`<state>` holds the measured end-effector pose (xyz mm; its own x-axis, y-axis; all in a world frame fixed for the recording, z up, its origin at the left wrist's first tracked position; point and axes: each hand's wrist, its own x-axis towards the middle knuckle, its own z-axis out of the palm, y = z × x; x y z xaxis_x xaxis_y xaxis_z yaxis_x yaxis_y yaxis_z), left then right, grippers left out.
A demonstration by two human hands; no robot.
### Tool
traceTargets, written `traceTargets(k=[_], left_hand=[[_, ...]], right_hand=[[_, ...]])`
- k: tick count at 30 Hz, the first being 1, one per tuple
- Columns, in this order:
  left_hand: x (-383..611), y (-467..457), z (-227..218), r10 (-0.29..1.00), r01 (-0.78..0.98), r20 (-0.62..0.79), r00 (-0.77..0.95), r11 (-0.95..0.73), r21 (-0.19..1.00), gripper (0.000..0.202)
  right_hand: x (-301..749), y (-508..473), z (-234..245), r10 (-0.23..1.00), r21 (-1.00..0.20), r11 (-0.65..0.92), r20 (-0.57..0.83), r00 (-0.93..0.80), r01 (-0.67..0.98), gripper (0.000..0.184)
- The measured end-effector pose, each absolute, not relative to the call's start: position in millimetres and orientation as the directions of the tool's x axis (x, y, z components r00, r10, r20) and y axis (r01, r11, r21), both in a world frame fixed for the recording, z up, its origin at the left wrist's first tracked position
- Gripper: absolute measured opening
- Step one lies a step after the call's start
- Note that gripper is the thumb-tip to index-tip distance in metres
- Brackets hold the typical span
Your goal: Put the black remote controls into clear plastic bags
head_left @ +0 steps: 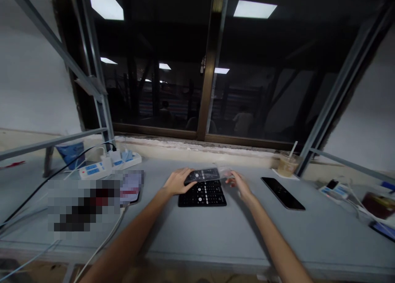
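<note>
Dark phone (202,176) is being held flat and crosswise, just above the tabletop (197,229), about midway along its far edge and short of the window sill. It is being gripped at its left end by the left hand (177,181), whose fingers are being curled over the top face with the thumb tucked beneath. The right hand (239,185) is being kept at the other end, half open; motion blur is hiding whether it is touching the phone or only the clear film (224,172) that is showing beside its fingertips. Directly below, a block of black slabs (202,195), apparently more phones side by side, is lying flat. The phone is being judged light, rigid and thin, with a glossy glass face that is likely to be slippery and breakable, so it is best being taken by its narrow side edges, not by the screen. Small pale marks are glowing on the screens, but they are too small to be read, and no brand is being made out anywhere. A second phone (282,193) is lying toward the right edge.
</note>
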<state>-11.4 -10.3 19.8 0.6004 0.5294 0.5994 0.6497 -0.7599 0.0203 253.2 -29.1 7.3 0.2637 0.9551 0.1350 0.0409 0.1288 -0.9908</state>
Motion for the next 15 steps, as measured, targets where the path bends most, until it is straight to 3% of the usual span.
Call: traceTargets(k=[3, 6, 11, 15], left_hand=[[-11.6, -10.8, 20.2, 0.509, 0.641, 0.6, 0.617, -0.767, -0.009, 0.036], [-11.3, -10.1, 18.6, 0.493, 0.636, 0.618, 0.613, -0.771, -0.016, 0.034], [-6.3, -6.5, 13.4, 0.511, 0.636, 0.653, 0.559, -0.769, 0.057, 0.039], [-4.0, -4.2, 12.9, 0.519, 0.645, 0.641, 0.566, -0.763, 0.049, 0.043]], right_hand=[[250.1, -35.0, 9.9, 0.988, -0.996, 0.046, 0.057, 0.146, 0.08, 0.023], [246.5, -39.0, 11.7, 0.995, -0.988, 0.064, 0.074, 0.064, 0.141, 0.024], [246.6, -36.8, 10.1, 0.986, -0.96, 0.117, 0.142, 0.085, 0.254, 0.043], [249.3, -31.3, 4.5, 0.979, -0.944, 0.148, 0.181, 0.088, 0.293, 0.044]])
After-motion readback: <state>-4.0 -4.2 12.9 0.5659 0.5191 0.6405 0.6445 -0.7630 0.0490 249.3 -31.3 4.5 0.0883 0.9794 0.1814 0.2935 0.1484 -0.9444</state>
